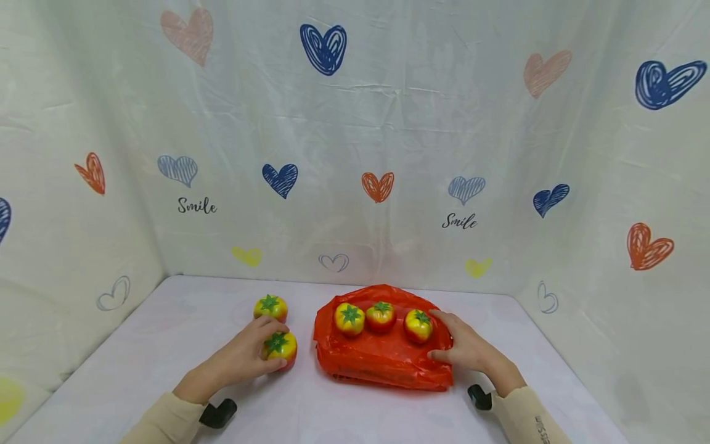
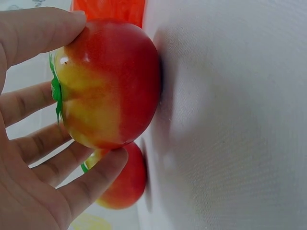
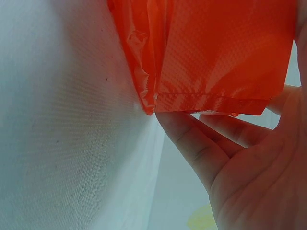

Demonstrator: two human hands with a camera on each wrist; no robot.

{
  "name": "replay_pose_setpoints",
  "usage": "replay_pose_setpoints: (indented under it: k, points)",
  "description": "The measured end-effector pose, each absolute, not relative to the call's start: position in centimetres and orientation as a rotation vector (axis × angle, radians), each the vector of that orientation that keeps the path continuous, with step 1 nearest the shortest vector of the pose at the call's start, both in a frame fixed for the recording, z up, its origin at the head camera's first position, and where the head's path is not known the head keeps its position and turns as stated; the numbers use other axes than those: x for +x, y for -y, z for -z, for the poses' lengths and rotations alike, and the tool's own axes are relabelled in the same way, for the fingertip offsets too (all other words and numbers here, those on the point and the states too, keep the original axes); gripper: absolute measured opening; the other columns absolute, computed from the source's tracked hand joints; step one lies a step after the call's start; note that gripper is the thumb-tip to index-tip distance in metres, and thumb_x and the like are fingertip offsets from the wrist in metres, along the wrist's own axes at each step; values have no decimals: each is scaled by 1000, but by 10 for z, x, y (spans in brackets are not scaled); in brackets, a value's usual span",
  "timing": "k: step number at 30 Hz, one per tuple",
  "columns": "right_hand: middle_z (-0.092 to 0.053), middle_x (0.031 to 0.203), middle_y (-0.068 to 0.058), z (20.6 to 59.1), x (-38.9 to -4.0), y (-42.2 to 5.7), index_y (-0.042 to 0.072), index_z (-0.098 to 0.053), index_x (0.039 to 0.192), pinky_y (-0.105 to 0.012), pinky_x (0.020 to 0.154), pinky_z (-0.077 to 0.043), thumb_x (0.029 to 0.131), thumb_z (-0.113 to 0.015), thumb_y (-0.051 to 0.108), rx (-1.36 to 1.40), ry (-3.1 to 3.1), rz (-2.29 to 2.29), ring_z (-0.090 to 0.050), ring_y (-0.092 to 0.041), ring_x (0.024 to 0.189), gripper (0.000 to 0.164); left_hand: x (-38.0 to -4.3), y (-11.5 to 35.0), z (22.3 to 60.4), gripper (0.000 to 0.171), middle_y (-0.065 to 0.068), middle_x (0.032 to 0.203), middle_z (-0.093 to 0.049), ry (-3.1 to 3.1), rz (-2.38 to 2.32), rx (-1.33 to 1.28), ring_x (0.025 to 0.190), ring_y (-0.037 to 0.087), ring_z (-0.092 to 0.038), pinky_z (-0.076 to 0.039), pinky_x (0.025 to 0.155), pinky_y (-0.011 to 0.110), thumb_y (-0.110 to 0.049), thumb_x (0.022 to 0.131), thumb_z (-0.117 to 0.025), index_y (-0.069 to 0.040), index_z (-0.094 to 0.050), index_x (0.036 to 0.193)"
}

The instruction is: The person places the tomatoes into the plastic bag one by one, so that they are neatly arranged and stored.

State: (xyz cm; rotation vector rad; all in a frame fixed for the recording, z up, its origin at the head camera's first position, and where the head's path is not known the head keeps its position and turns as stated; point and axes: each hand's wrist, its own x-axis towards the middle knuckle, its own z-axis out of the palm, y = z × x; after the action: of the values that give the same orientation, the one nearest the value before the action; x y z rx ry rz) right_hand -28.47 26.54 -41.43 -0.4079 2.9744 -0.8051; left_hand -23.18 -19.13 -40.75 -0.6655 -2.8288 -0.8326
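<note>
My left hand [image 1: 249,351] holds a red-and-yellow toy tomato [image 2: 112,81] with a green star-shaped leaf top, thumb on one side and fingers round the other. The tomato stands low at the white tabletop. Just behind it is a second toy tomato [image 1: 270,307]. A red plastic bag [image 1: 383,364] lies spread in the middle, with three more toy tomatoes [image 1: 380,317] in a row on it. At the bag's right side, my right hand [image 1: 468,345] grips the edge, its thumb toward the front and fingers farther back. In the right wrist view, fingertips [image 3: 175,124] meet the bag's folded hem.
The white-covered table [image 1: 138,351] runs back to a pale curtain [image 1: 355,234] printed with hearts and "Smile". Curtain walls stand at left and right as well. A black strap piece [image 1: 219,413] shows at my left wrist, another [image 1: 479,398] at the right.
</note>
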Motion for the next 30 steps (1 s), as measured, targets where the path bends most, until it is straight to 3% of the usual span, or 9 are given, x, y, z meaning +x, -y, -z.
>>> replay_pose_setpoints:
  k: [23, 30]
  points:
    - [-40, 144, -10, 412, -286, -264, 22, -35, 146, -60, 92, -44, 69, -82, 36, -436, -2978, 798, -38, -35, 130, 91, -233, 189, 404, 47, 3, 122, -49, 2822, 828, -643, 109, 22, -48, -45, 95, 50, -31, 76, -80, -19, -60, 116]
    - [-39, 145, -11, 414, -285, -266, 22, -35, 146, -60, 93, -43, 69, -82, 36, -425, -2969, 800, -38, -35, 130, 92, -234, 188, 397, 47, 4, 121, -51, 2742, 789, -729, 108, 23, -50, -47, 94, 48, -30, 77, -79, -16, -60, 117]
